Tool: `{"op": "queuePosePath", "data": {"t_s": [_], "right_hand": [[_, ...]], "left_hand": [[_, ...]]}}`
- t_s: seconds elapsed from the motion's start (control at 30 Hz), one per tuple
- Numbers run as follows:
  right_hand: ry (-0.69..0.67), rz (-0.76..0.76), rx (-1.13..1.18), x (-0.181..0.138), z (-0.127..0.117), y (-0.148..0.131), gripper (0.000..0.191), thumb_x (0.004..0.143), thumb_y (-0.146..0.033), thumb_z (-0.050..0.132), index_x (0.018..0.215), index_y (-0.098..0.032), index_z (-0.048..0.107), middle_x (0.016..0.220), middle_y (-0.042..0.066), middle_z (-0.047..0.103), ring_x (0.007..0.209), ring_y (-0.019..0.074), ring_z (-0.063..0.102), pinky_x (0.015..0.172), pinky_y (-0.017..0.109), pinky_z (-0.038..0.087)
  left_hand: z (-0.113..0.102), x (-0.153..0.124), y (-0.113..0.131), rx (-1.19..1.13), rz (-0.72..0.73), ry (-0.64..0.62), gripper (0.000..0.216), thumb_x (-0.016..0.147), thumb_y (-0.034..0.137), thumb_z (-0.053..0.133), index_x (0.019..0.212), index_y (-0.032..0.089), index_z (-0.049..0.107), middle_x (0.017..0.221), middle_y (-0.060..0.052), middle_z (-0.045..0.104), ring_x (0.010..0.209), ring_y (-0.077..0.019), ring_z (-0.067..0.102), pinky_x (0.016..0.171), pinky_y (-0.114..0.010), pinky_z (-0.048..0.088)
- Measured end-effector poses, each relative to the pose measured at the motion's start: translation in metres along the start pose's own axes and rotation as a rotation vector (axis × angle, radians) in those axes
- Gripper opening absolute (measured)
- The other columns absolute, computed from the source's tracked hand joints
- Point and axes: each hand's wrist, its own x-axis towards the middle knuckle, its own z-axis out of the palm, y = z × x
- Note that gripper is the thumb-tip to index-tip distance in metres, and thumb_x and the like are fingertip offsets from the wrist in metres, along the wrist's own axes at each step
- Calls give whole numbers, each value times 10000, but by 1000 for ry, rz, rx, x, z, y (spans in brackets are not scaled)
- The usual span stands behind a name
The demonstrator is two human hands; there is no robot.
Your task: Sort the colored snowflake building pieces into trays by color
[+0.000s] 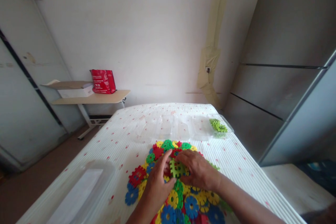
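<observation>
A light green square interlocking piece (pixel 176 168) with notched edges sits between my two hands, above a heap of plastic pieces. My left hand (pixel 160 175) grips its left edge, the thumb low and the fingers behind. My right hand (pixel 199 169) is closed on its right side, with the fingers bent over the top. The heap below mixes flower-shaped discs, such as a blue disc (pixel 191 206) and a yellow disc (pixel 172 198), with square pieces like the red square piece (pixel 137 176). My hands hide part of the heap.
Behind the heap lies a clear compartment tray (pixel 181 128), with light green pieces (pixel 218 126) in its right end. A clear lid (pixel 106 169) lies at the left over something white. A red bag (pixel 103 81) stands on a side table (pixel 112 97). At the right is a grey fridge (pixel 273 80).
</observation>
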Motion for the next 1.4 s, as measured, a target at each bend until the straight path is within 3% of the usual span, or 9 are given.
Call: {"op": "queuePosePath", "data": {"t_s": [0.2,0.37,0.5,0.6,0.7,0.83,0.9,1.1,1.4], "right_hand": [[14,-10,-85,1,4,2,454,648,-273,644,1076,-193,517,1009,71,584,913,223,506,776,338,393],[38,-48,-146,1,12,1,456,636,-306,621,1061,-176,520,953,84,602,893,244,509,800,374,362],[73,-43,-168,-1,2,9,487,627,-283,607,1093,-176,514,949,83,611,876,240,520,792,372,357],[181,36,-213,-4,-26,37,469,653,-237,577,1115,-184,517,966,82,620,883,231,535,793,362,362],[300,212,-331,-6,-64,86,431,689,-251,559,1110,-163,535,1009,104,631,933,242,553,830,363,372],[185,578,-456,-4,-108,157,453,705,-281,553,1145,-176,524,1084,96,630,956,210,576,785,279,402],[145,655,-466,-1,-119,183,438,701,-286,557,1128,-186,539,1066,91,647,923,214,593,715,268,413],[26,734,-467,15,-119,223,406,682,-320,595,1070,-203,592,1002,89,674,861,226,620,636,273,410],[-102,752,-481,31,-107,235,410,654,-324,631,1058,-256,623,1038,72,662,910,247,615,675,299,433]], "left_hand": [[0,0,-1,45,-4,4,735,608,41,525,1308,234,413,1169,-67,582,975,-183,582,836,-316,499],[2,-1,-1,74,17,22,726,596,47,526,1292,236,438,1115,-56,615,983,-198,585,841,-325,504],[-1,-1,-4,44,39,46,740,620,70,551,1319,252,390,1192,-70,577,944,-185,604,815,-323,521],[-6,1,-8,59,65,96,709,669,118,561,1332,257,353,1206,-86,568,933,-190,616,818,-351,525],[-11,3,-13,74,58,140,654,708,161,557,1321,262,355,1166,-85,595,922,-195,631,813,-361,530],[-12,2,-18,82,50,159,616,745,177,537,1319,279,341,1202,-75,580,945,-185,631,820,-342,532],[-13,2,-20,92,61,156,608,750,183,539,1316,285,342,1233,-72,561,952,-181,631,815,-328,536],[-19,1,-21,141,17,156,579,745,204,548,1297,282,392,1159,-51,616,926,-182,645,796,-310,544],[-21,1,-18,206,-5,122,558,763,228,527,1305,239,393,1040,-60,660,903,-191,650,780,-322,546]]}}
